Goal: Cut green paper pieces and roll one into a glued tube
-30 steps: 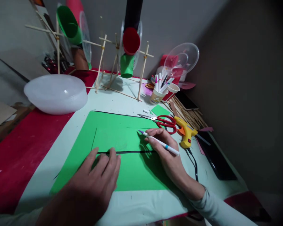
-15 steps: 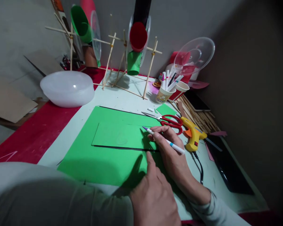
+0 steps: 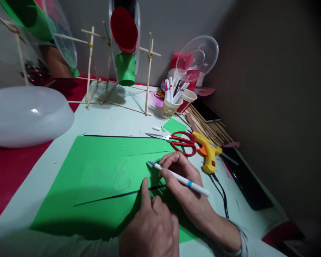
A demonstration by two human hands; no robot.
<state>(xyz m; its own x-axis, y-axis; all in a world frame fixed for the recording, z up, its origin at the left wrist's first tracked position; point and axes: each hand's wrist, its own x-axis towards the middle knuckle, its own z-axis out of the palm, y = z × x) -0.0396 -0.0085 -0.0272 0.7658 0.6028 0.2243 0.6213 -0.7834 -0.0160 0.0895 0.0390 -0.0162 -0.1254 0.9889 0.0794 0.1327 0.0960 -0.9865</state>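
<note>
A smaller green paper strip (image 3: pixel 101 175) lies on a larger green sheet (image 3: pixel 66 160), with a dark gap under its near edge. Faint curved pencil-like lines mark the strip. My left hand (image 3: pixel 152 221) presses its outstretched index fingertip on the strip near that edge; the other fingers are bent and hold nothing. Between the thumb and fingers of my right hand (image 3: pixel 184 185) is a white marker (image 3: pixel 186 181) with a blue band. Its purple tip points left, above the strip; contact with the paper cannot be made out.
Red-handled scissors (image 3: pixel 183 143) and a yellow glue gun (image 3: pixel 210 151) lie right of the sheet. Behind stand a cup of markers (image 3: pixel 171 107) and a stick frame (image 3: pixel 149 75) carrying coloured tubes. At left sits a translucent bowl (image 3: pixel 29 114); a black tablet-like slab (image 3: pixel 254 189) lies at right.
The view has moved closer and turned right. My left index finger has gone from beside the near edge onto the strip. The marker stays in my right hand.
</note>
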